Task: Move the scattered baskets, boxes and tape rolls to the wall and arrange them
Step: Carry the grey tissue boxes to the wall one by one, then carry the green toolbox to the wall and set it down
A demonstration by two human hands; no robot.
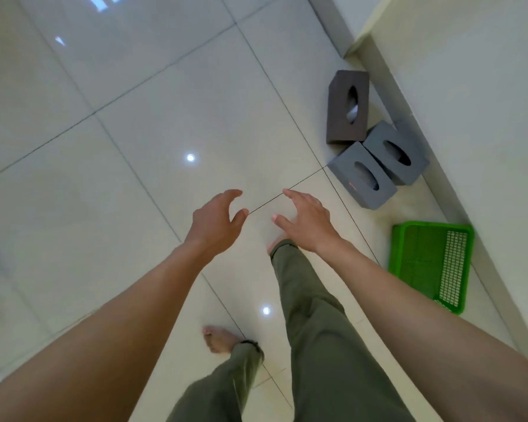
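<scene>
Four items sit by the white wall (470, 102): dark brown slotted box (339, 117), nearer grey slotted box (348, 166) seemingly touching farther grey slotted box (378, 141), green plastic mesh basket (418, 260); left hand (215, 222) and right hand (307, 222) hover empty, fingers spread.

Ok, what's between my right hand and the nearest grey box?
Only bare floor tile, crossed by a dark grout line, as the head view shows. The right hand is open and not touching the grey box.

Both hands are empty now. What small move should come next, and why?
Probably reach the right hand toward the nearest grey tissue box: it sits askew, off the wall, against the second grey tissue box, and this hand holds nothing.
</scene>
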